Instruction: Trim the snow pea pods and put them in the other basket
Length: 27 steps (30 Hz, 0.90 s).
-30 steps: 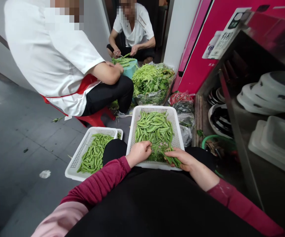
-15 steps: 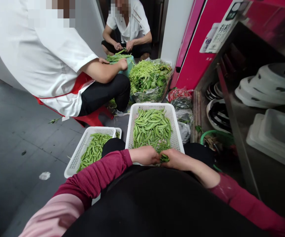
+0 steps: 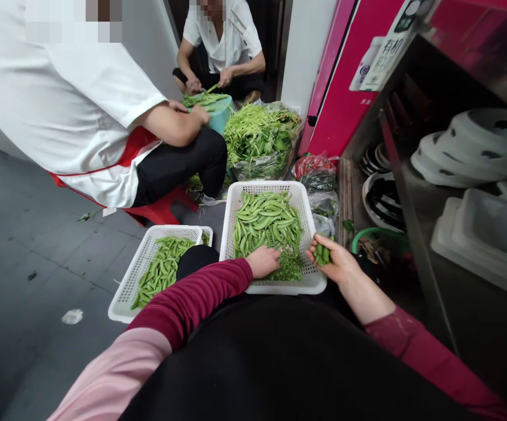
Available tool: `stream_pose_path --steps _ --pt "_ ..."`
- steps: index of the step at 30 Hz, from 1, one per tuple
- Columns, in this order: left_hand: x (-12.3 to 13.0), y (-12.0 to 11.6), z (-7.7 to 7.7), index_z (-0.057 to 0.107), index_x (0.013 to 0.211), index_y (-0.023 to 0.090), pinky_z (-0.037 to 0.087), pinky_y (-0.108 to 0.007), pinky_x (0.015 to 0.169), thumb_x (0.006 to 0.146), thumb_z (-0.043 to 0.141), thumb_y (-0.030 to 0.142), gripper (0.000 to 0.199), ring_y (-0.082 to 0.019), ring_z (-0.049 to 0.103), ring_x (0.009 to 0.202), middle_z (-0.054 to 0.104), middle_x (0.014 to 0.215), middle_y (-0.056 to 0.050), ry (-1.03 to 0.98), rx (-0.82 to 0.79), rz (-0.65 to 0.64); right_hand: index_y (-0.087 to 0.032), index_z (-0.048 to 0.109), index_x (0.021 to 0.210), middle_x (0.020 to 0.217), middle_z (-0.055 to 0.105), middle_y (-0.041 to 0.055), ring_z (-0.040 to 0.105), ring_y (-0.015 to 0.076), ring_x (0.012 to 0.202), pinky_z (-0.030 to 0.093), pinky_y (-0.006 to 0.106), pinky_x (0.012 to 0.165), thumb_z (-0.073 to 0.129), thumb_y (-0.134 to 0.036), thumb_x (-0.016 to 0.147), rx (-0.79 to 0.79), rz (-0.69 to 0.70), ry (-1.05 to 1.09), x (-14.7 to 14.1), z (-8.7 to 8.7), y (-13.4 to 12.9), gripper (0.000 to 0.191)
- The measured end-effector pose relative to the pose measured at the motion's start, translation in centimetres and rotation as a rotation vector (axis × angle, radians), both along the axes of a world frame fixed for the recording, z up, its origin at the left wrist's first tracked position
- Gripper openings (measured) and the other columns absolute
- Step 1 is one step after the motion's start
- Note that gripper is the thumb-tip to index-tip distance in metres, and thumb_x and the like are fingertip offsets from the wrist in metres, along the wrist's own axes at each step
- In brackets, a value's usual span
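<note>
A white perforated basket [image 3: 224,234] sits in front of my lap. Green pea pods [image 3: 266,217] fill its far part, and a heap of small green trimmings [image 3: 289,266] lies at its near right. Among the pods and the edge of this heap is my left hand [image 3: 264,262], fingers drawn together; what they pinch is hidden. By the basket's right rim, my right hand [image 3: 334,260] is turned palm up, its fingers curled round several pea pods [image 3: 322,254].
To the left stands a second white basket [image 3: 124,292] of pods. A co-worker [image 3: 90,111] sits on a red stool [image 3: 165,206]; another person [image 3: 222,47] squats farther back. Beyond the basket is a bag of leafy greens [image 3: 259,137]. Metal shelving [image 3: 415,234] flanks the right.
My hands have moved apart: the right one went to the right, outside the rim, with its pods; the left one came slightly up onto the pile. The view shifted a little.
</note>
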<state>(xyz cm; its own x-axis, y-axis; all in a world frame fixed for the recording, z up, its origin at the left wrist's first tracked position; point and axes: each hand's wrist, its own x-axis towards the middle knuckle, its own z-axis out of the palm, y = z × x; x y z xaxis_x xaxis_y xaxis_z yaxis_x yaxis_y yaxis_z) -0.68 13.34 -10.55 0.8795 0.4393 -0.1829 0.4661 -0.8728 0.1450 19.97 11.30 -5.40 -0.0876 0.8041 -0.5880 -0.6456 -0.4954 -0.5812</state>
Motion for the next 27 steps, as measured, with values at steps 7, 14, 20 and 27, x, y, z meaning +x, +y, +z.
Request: stream_pose_path --steps 7,14,20,27 --pt "-0.6 0.8 1.6 0.058 0.082 0.016 0.037 -0.026 0.063 0.077 0.049 0.023 0.013 -0.014 0.053 0.070 0.056 0.079 -0.005 -0.235 -0.118 0.150 -0.018 0.055 0.070 0.049 0.049 -0.0062 0.046 0.0093 0.044 0.041 0.023 0.046 0.071 -0.028 0.057 0.198 0.168 -0.458 -1.4 -1.0 -1.8 0.023" --pt "-0.9 -0.8 5.8 0.052 0.077 0.013 0.040 -0.018 0.052 0.076 0.050 0.029 0.016 -0.009 0.055 0.052 0.056 0.056 0.002 -0.654 -0.834 0.668 -0.021 0.063 0.080 0.077 0.064 0.0008 0.058 0.0175 0.073 0.043 0.029 0.068 0.062 -0.027 0.065 0.728 0.478 -1.220 -3.8 -1.0 -1.2 0.016" --pt "-1.6 -1.2 7.7 0.056 0.074 0.013 0.043 -0.018 0.052 0.075 0.049 0.026 0.015 -0.009 0.058 0.054 0.059 0.061 0.001 -0.688 -0.833 0.718 -0.020 0.060 0.081 0.081 0.061 0.0044 0.057 0.0189 0.078 0.043 0.029 0.070 0.054 -0.019 0.073 1.011 0.513 -1.459 -4.8 0.4 -1.3 0.010" --pt "-0.7 -2.2 7.0 0.049 0.069 0.013 0.044 -0.020 0.041 0.074 0.049 0.024 0.012 -0.002 0.037 0.033 0.046 0.049 0.006 -0.877 -1.245 0.861 -0.021 0.058 0.081 0.079 0.061 0.0032 0.056 0.0171 0.076 0.044 0.027 0.070 0.053 -0.018 0.075 1.057 0.398 -1.358 -4.5 1.6 -2.8 0.008"
